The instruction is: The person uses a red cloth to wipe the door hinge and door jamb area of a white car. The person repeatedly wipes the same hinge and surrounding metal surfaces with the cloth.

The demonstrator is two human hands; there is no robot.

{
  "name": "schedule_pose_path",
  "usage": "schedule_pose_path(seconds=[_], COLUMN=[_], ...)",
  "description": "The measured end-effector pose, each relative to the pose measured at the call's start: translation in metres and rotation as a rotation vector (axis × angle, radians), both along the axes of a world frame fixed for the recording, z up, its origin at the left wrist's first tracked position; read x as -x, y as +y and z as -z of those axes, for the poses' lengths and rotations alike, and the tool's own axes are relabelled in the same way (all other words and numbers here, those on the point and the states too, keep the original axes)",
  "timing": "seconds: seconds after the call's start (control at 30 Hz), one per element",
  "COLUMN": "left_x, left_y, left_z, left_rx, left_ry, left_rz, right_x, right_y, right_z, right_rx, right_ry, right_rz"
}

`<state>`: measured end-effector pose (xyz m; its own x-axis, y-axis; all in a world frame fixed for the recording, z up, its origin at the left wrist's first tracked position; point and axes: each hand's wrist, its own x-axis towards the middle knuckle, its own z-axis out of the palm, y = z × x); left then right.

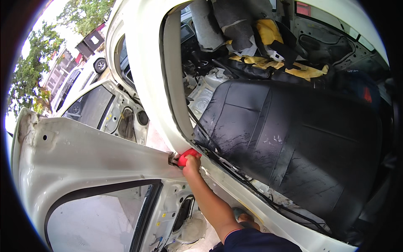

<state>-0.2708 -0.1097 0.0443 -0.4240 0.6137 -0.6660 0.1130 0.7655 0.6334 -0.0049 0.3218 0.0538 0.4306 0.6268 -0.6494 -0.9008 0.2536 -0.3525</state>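
The right hand (191, 164), in which a cloth (184, 158) is held, is placed between the near door (96, 147) and the door frame (145, 80). The near door is spread to the hand's left, its window (92, 222) set lower left. Ahead and left, beyond that door, a second door (115, 119) is found, with a vehicle (69, 90) and trees (31, 71) set farther off. To the hand's right, inside the cabin, a seat (273, 126) is spread; beyond it, covers (266, 31) are heaped, with a far door (329, 46) to their right. Behind the hand, a foot (247, 218) is placed beside the forearm (210, 195).
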Motion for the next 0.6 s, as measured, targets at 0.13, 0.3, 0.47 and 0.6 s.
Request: schedule_pose_path(seconds=[0.13,0.3,0.47,0.6], left_x=[0.000,-0.001,-0.001,0.000], left_y=[-0.001,0.000,0.003,0.003], left_z=[-0.002,-0.005,-0.013,-0.020], left_rx=[0.004,-0.004,-0.005,0.010], left_ry=[0.003,-0.012,-0.006,0.007], left_rz=[0.000,0.000,0.003,-0.008], right_x=[-0.003,-0.015,-0.034,-0.031], right_y=[0.006,-0.062,-0.139,-0.082], right_z=[0.027,0.089,0.166,0.197], right_rx=[0.177,-0.112,0.608,0.125], right_ry=[0.008,0.052,0.330,0.201], right_rz=[0.067,0.070,0.062,-0.149])
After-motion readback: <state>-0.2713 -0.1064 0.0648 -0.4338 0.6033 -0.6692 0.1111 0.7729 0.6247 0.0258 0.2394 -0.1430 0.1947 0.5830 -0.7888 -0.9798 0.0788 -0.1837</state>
